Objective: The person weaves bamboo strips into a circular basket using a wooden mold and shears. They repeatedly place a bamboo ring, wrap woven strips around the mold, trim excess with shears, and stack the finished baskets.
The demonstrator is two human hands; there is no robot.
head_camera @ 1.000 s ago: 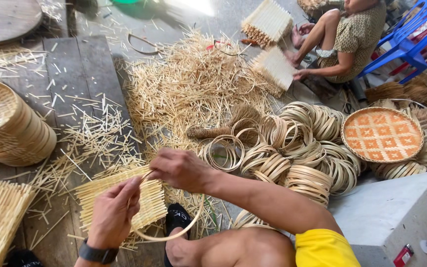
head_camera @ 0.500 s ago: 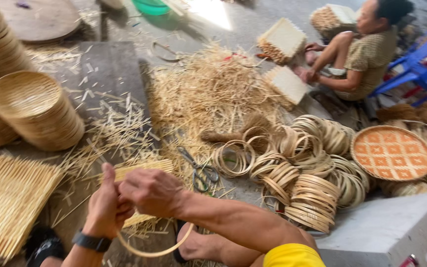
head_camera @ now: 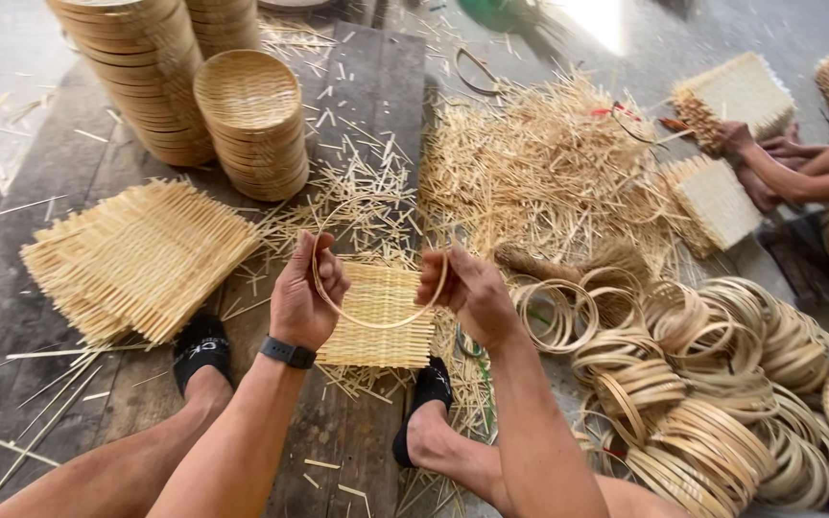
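A thin bamboo hoop is being held above a square woven mat lying on the plank floor. It is being pinched by the left hand and right hand, fingers closed on opposite sides.

Two hands, the left hand and the right hand, share one thin bamboo hoop. One square woven mat lies under it, with one pile of such mats beside it. Three stacks of round baskets stand behind. Two sandals show. One heap of bamboo rings, too many to count. One heap of loose splints. One other person's arm holds one woven square; another lies near.
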